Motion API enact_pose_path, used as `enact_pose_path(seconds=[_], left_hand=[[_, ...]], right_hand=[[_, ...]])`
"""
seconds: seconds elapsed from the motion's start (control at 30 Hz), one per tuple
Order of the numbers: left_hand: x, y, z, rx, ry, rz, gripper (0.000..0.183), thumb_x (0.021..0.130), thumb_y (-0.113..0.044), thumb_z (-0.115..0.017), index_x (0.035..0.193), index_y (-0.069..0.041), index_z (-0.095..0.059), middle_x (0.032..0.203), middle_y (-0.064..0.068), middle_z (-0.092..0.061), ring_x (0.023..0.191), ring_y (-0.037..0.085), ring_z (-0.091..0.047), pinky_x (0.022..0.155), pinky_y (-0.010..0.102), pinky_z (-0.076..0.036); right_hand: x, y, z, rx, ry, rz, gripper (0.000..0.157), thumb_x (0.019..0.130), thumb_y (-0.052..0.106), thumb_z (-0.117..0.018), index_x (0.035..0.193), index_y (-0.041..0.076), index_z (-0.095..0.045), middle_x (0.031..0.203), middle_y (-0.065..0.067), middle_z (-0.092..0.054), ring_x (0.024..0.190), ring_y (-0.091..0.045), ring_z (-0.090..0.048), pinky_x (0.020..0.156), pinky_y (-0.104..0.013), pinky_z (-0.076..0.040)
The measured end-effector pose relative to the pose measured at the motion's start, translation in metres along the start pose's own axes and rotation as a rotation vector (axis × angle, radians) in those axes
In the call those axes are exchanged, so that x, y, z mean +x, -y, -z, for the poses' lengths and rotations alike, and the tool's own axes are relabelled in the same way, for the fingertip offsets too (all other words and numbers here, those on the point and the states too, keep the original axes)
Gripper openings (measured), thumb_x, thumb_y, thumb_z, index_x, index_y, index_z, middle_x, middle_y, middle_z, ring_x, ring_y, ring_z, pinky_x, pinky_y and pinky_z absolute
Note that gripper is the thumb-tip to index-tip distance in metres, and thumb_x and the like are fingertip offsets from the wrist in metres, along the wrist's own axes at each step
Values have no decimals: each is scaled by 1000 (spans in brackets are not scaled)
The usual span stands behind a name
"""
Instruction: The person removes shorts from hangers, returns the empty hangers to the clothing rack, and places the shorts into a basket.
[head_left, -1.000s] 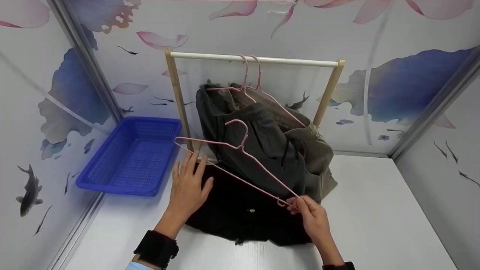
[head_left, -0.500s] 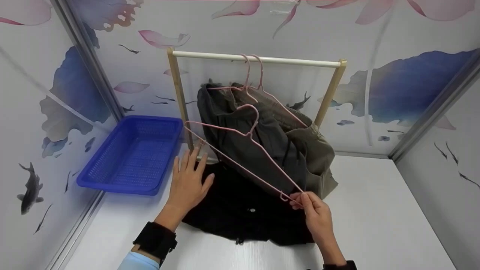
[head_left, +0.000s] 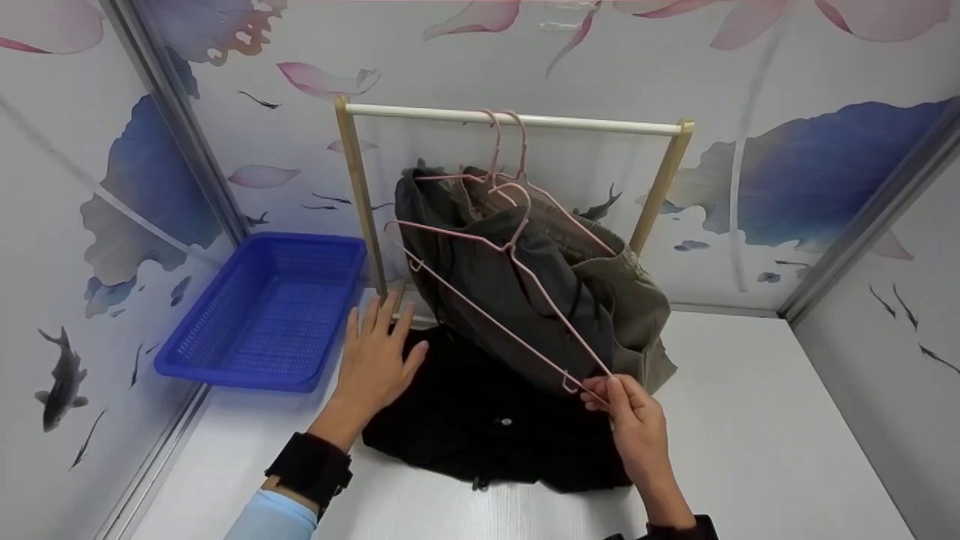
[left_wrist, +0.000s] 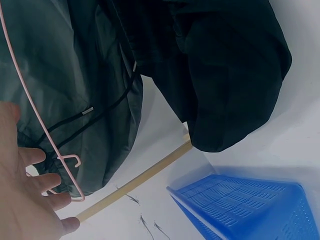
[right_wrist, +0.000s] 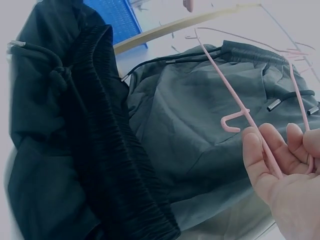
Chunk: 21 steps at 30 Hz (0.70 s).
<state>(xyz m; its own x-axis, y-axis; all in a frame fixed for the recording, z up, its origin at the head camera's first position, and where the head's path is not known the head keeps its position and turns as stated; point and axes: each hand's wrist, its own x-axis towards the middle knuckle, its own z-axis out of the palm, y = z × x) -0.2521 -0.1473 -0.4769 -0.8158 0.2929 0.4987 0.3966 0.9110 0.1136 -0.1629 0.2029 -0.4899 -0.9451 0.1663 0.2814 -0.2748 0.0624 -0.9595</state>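
Observation:
A pink clothes hanger [head_left: 480,309] slants up to the left, its lower right corner gripped by my right hand [head_left: 636,427]. Its hook points up in front of dark grey trousers [head_left: 487,277] on the rack. My left hand [head_left: 375,356] has its fingers spread at the left edge of black drawstring trousers [head_left: 480,405] lying on the table. In the right wrist view, fingers curl round the hanger's bar beside a small pink clip hook [right_wrist: 232,121]. The black elastic waistband [right_wrist: 117,135] lies below the hanger there.
Behind stands a rack with a white rail [head_left: 420,113] and wooden posts. Khaki trousers [head_left: 637,307] hang on it beside the grey pair, both on pink hangers. At left a blue plastic basket [head_left: 240,379] stands near the wall.
The pink hanger has risen and shifted right and away from me, off the left hand's fingertips. My right hand has moved slightly up and right; the left hand stays almost in place.

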Motion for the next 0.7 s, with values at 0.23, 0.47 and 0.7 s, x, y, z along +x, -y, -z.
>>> enact_pose_path(seconds=[0.23,0.47,0.7], left_hand=[[7,3,2,8,26,10,60,105,-43,-54,151,-5,-51,158,22,-42,147,46,-36,118,66,-23],[11,5,3,-10,5,-7,60,104,-41,-55,151,-3,-50,158,22,-42,145,46,-37,117,67,-24],[16,5,5,5,30,-9,61,105,-43,-52,151,-3,-49,158,22,-43,146,47,-36,117,67,-24]], right_hand=[[5,11,-4,26,19,24,35,111,10,-45,98,-19,-59,101,-20,-73,86,-17,-72,80,-27,-59],[15,21,-8,1,43,109,33,111,6,-44,99,-18,-62,101,-26,-71,87,-18,-73,81,-28,-59],[27,35,-16,37,54,129,33,110,5,-43,100,-21,-61,101,-28,-70,87,-17,-73,81,-28,-59]])
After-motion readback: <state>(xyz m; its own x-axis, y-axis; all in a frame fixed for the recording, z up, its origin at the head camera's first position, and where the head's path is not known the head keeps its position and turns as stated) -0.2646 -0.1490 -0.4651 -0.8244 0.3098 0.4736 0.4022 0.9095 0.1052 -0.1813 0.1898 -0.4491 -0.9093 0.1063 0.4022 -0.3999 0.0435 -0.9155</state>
